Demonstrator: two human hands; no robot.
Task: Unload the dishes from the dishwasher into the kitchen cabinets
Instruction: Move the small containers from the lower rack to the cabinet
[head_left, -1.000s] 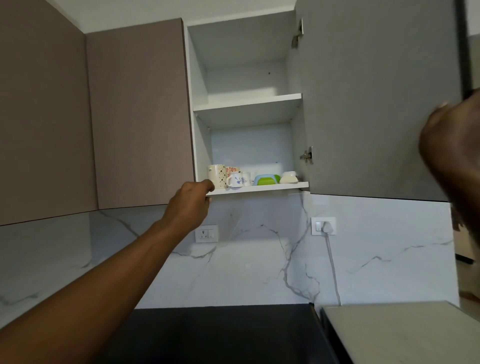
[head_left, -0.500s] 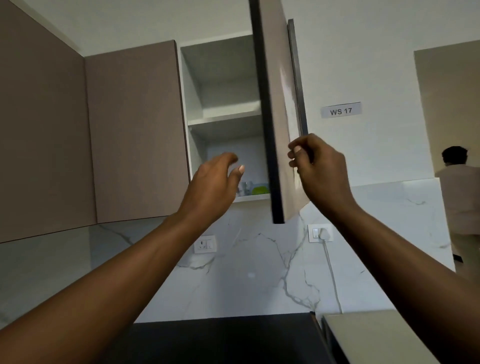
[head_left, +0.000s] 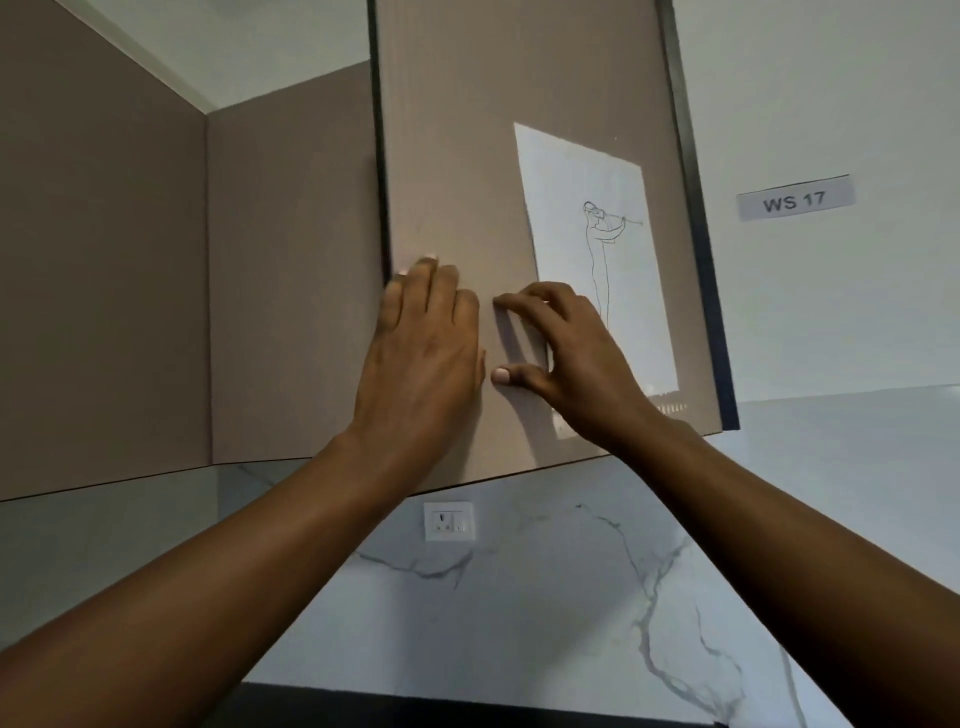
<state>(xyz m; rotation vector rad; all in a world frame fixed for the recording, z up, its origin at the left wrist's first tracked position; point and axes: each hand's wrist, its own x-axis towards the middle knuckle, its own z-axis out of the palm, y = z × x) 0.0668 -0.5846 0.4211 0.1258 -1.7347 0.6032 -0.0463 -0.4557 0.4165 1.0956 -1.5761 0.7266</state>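
The taupe upper cabinet door (head_left: 457, 130) fills the top middle of the head view and hides the shelves and the cups behind it. A thin dark gap shows along its left edge. My left hand (head_left: 426, 343) lies flat against the door's lower left, fingers straight and pressing. My right hand (head_left: 566, 353) is beside it, fingertips and thumb touching the door face, fingers bent but holding nothing. A white sheet with a line drawing (head_left: 592, 249) is stuck on the door's right half.
Closed taupe cabinets (head_left: 130, 270) run to the left. Below is a white marble backsplash (head_left: 519, 613) with a wall socket (head_left: 449, 521). A "WS 17" label (head_left: 795, 200) is on the right wall. A dark counter edge (head_left: 467, 712) shows at the bottom.
The cabinet door has swung from wide open to nearly closed. My left hand left the shelf edge and now presses the door; my right hand moved from the door's edge to its face.
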